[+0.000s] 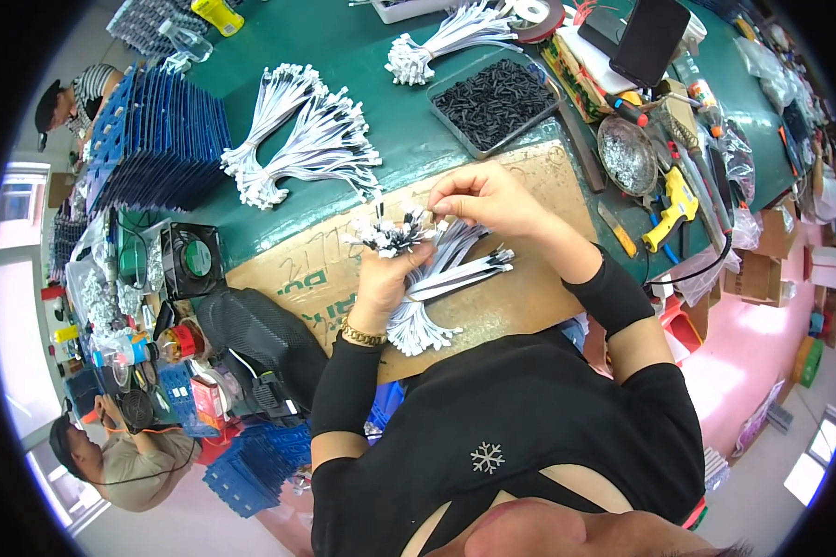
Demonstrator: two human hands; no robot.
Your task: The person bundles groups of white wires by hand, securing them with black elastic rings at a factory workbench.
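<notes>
Head view: my left hand [390, 274] is closed round a bundle of white cables [392, 239], black and white connector ends up, held above the cardboard sheet [534, 302] at the bench's [390, 121] near edge. My right hand [494, 200] is just beside those ends, thumb and fingertips drawn together; can't tell if a cable is pinched there. Second cable bundle [424, 330] lies on the cardboard by my left wrist, white ends toward the near edge, dark tips toward the right. Past the cardboard's far edge: two fanned bundles [330, 144] on the left, a tray [455, 136] of small black pieces [497, 97] near the far right corner. Yellow glue gun [675, 209] off the cardboard's right edge; black fan [193, 260] just off its left corner.
</notes>
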